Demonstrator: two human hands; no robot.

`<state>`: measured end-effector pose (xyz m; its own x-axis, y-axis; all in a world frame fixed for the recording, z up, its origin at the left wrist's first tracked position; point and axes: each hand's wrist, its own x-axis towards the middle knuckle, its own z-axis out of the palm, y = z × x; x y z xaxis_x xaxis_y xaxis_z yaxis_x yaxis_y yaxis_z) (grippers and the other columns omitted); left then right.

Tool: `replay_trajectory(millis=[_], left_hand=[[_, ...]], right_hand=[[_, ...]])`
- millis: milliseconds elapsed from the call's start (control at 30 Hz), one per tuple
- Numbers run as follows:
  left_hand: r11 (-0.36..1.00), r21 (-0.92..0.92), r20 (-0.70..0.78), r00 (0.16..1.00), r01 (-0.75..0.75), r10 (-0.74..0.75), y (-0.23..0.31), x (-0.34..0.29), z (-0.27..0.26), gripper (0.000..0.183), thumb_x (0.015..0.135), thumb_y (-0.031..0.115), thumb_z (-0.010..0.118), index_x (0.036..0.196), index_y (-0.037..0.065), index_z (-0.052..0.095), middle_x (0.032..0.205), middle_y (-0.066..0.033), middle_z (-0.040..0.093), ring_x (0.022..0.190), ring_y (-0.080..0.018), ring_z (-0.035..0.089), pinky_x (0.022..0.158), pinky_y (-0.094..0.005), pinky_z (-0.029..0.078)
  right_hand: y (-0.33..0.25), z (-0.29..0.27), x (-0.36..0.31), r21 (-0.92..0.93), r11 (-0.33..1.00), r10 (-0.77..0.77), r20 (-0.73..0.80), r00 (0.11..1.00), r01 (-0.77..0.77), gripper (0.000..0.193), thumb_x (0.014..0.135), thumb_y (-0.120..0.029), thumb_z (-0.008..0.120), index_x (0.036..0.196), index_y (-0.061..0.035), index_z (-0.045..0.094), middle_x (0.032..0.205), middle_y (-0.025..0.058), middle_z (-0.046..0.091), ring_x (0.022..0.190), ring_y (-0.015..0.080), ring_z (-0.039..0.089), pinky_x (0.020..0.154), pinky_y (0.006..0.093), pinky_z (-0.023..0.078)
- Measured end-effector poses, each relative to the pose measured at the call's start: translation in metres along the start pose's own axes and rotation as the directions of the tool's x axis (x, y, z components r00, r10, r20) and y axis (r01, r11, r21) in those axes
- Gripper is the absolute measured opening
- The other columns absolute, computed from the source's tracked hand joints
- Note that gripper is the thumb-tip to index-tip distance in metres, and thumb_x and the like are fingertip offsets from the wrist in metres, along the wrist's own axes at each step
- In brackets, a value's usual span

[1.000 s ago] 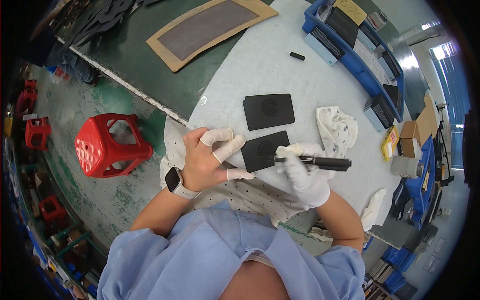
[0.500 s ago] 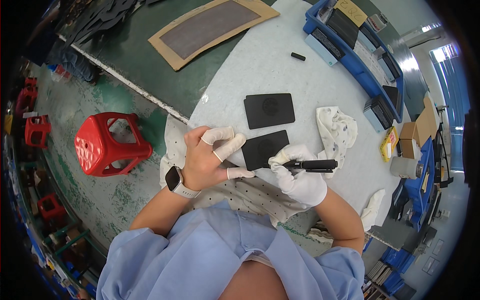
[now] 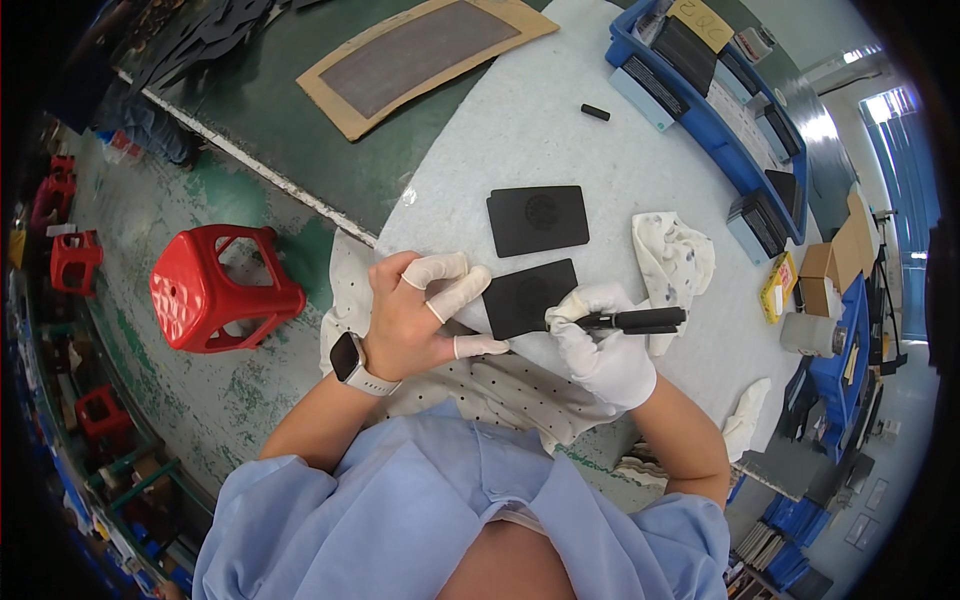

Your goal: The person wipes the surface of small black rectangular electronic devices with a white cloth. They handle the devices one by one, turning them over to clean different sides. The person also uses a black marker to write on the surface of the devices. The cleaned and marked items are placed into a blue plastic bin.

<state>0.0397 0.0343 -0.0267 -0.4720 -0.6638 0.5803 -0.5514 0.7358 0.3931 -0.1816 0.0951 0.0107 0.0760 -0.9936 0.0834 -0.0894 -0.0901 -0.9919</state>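
My left hand (image 3: 415,305), with white finger cots on its thumb and fingertips, pinches the left edge of a flat black card holder (image 3: 530,298). My right hand (image 3: 600,345), in a white glove, grips a black marker pen (image 3: 640,321). The pen lies nearly level, its tip side toward the card holder's lower right edge; the glove hides whether the tip touches. A second black card holder (image 3: 538,220), with a round emblem pressed into it, lies just beyond. Farther off is a small black pen cap (image 3: 595,112).
A crumpled spotted white cloth (image 3: 672,255) lies right of the card holders. A blue tray (image 3: 625,45) with boxes and dark pieces stands at the far right. Cardboard with a grey panel (image 3: 430,55) lies at the back. On the floor at left is a red stool (image 3: 205,290).
My right hand with the marker pen has shifted slightly right along the card holder's lower edge. The left hand keeps its place.
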Motion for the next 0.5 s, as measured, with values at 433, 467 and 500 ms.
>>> replay_trajectory(millis=[433, 467, 500], left_hand=[[1.000, -0.007, 0.005, 1.000, 0.005, -0.005, -0.0008, -0.0014, 0.0014, 0.069, 0.054, 0.057, 0.080, 0.107, 0.013, 0.070, 0.108, -0.0031, 0.060, 0.092, -0.0252, 0.045, 0.085, -0.0362, 0.034], [1.000, -0.007, 0.002, 1.000, 0.006, -0.006, -0.0008, -0.0014, 0.0016, 0.069, 0.054, 0.057, 0.080, 0.107, 0.013, 0.070, 0.108, -0.0030, 0.060, 0.092, -0.0252, 0.045, 0.085, -0.0363, 0.034], [1.000, -0.007, 0.003, 1.000, 0.006, -0.006, -0.0007, -0.0013, 0.0015, 0.069, 0.054, 0.057, 0.080, 0.107, 0.013, 0.070, 0.108, -0.0029, 0.060, 0.092, -0.0252, 0.045, 0.085, -0.0363, 0.034]], right_hand=[[0.0047, -0.0025, 0.0018, -0.100, 0.994, -0.045, 0.068, 0.997, 0.052, 0.020, 0.084, -0.003, 0.063, 0.100, -0.0052, 0.051, 0.084, 0.0041, 0.064, 0.072, 0.0069, 0.060, 0.062, 0.0242, 0.050], [0.0050, -0.0025, 0.0020, -0.113, 0.991, -0.058, 0.070, 0.996, 0.065, 0.020, 0.084, -0.003, 0.063, 0.100, -0.0054, 0.051, 0.083, 0.0037, 0.063, 0.072, 0.0068, 0.059, 0.062, 0.0243, 0.050], [0.0051, -0.0023, 0.0023, -0.127, 0.989, -0.070, 0.073, 0.995, 0.079, 0.020, 0.084, -0.004, 0.063, 0.100, -0.0056, 0.051, 0.083, 0.0034, 0.063, 0.071, 0.0066, 0.059, 0.062, 0.0245, 0.049]])
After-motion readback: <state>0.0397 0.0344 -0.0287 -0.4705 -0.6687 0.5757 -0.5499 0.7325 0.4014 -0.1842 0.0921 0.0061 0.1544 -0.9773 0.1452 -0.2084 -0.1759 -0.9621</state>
